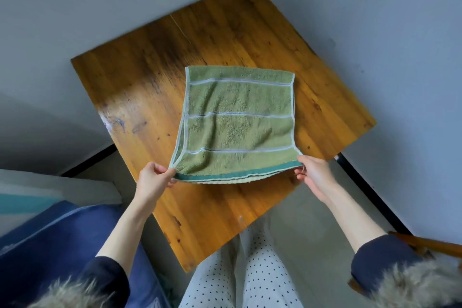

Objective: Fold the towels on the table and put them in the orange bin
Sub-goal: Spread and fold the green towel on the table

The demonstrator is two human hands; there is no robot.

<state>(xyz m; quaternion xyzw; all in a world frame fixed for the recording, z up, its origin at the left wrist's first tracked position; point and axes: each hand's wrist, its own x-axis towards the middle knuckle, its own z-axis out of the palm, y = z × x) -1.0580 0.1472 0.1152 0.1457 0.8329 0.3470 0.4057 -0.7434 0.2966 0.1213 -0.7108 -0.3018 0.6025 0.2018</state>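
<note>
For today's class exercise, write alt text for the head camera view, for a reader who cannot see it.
A person's left hand and right hand each pinch a near corner of a green terry towel with pale stripes, its near edge lifted and its far part lying on a square brown wooden table. Dotted light trousers show below; no orange bin is in view.
</note>
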